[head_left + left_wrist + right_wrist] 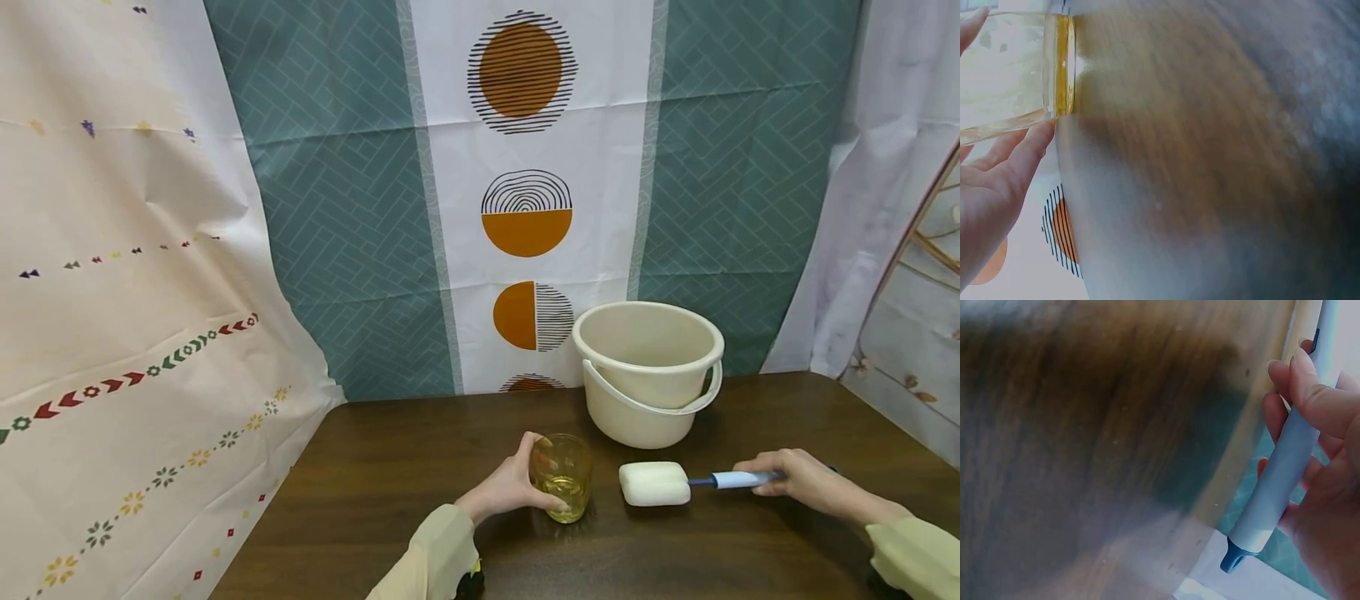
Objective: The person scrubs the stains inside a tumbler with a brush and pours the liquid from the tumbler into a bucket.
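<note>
On the left, a transparent yellow glass (564,487) is upright at the brown tabletop, its base low against the wood. My left hand (517,483) grips it from the left side, thumb in front and fingers behind; the left wrist view shows the glass's thick base (1060,65) beside my fingers (1025,153). To the right is a sponge brush with a white sponge head (655,484) and a pale blue handle (1279,481). My right hand (798,483) holds that handle between thumb and fingers, with the sponge head pointing left toward the glass.
A cream bucket (637,408) with its handle hanging down in front stands at the table's back, behind the sponge head. Patterned cloths hang behind the table (375,467) and along its left side. A pale curtain (877,192) hangs at the right.
</note>
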A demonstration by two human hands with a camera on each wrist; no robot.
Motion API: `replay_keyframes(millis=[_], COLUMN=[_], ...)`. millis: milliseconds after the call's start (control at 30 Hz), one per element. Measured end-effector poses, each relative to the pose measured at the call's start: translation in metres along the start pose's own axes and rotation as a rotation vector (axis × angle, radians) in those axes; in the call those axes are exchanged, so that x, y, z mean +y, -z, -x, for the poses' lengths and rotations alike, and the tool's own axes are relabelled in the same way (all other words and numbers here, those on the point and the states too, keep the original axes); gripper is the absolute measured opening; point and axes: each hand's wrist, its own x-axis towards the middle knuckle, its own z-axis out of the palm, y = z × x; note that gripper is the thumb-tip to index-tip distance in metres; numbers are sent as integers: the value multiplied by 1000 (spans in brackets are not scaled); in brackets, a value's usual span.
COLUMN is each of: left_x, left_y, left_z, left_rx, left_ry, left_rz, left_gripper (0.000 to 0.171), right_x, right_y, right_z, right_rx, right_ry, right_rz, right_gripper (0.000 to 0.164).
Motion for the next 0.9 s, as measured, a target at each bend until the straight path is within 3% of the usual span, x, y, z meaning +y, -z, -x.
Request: replay_keyframes(millis=[233,900], left_x=[1,1], left_y=[-1,-1], left_z=[0,0], left_rx=[8,13], left_ry=[-5,-5], left_rz=[-14,-28], left_gripper=[73,74], right_x=[3,2], right_y=[-5,-12], right_z=[0,0], right_rx=[-28,23], right_ry=[19,105], right_rz=[-32,5], right_gripper=[30,36])
